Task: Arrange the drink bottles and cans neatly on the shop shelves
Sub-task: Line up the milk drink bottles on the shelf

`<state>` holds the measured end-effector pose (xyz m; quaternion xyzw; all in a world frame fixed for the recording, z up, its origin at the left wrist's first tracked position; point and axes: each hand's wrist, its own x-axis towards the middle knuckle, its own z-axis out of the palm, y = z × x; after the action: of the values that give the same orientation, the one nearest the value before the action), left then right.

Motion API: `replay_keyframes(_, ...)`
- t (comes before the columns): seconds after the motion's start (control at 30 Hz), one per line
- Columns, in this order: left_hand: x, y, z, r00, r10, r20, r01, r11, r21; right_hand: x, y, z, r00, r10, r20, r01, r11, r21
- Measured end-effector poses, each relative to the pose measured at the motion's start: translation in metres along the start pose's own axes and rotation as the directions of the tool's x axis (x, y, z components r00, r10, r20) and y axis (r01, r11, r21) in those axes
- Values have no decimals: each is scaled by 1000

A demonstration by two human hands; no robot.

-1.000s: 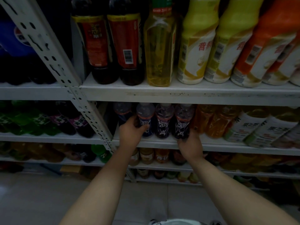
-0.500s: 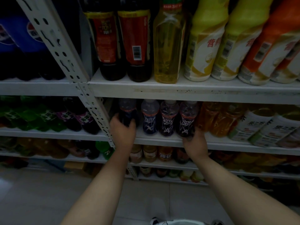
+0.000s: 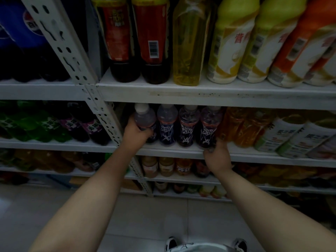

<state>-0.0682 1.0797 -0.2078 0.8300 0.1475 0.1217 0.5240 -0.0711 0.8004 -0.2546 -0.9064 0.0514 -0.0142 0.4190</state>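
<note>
So the middle shelf has four small bottles in a row along its front edge, with the upright post just to their left. Left grip wraps the leftmost bottle, and right grip holds the rightmost bottle at its foot. More bottles stand right of the row. The top shelf above carries big bottles side by side.

middle shelf | purple bottles in row, orange bottles beside | upper shelf | large bottles
</note>
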Motion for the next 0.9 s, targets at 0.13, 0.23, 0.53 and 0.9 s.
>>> replay_keyframes(0.13, -5, 2, -1, 1000, 0, 10, 1, 999, -43, 0, -2, 0, 1000, 3, 2, -3, 1000, 15)
replay_keyframes(0.23, -12, 1, 8, 990, 103, -94, -96, 993, 70, 1, -1, 0, 1000, 2, 6, -2, 1000, 24)
replay_keyframes(0.53, -11, -8, 10, 991, 126, -53, -108, 959, 261, 2, -10, -4, 981, -94, -168, 98, 995, 19)
replay_keyframes(0.9, -11, -11, 10, 997, 73, 10, -74, 977, 201, 14, -9, -4, 989, -134, -62, 138, 988, 65)
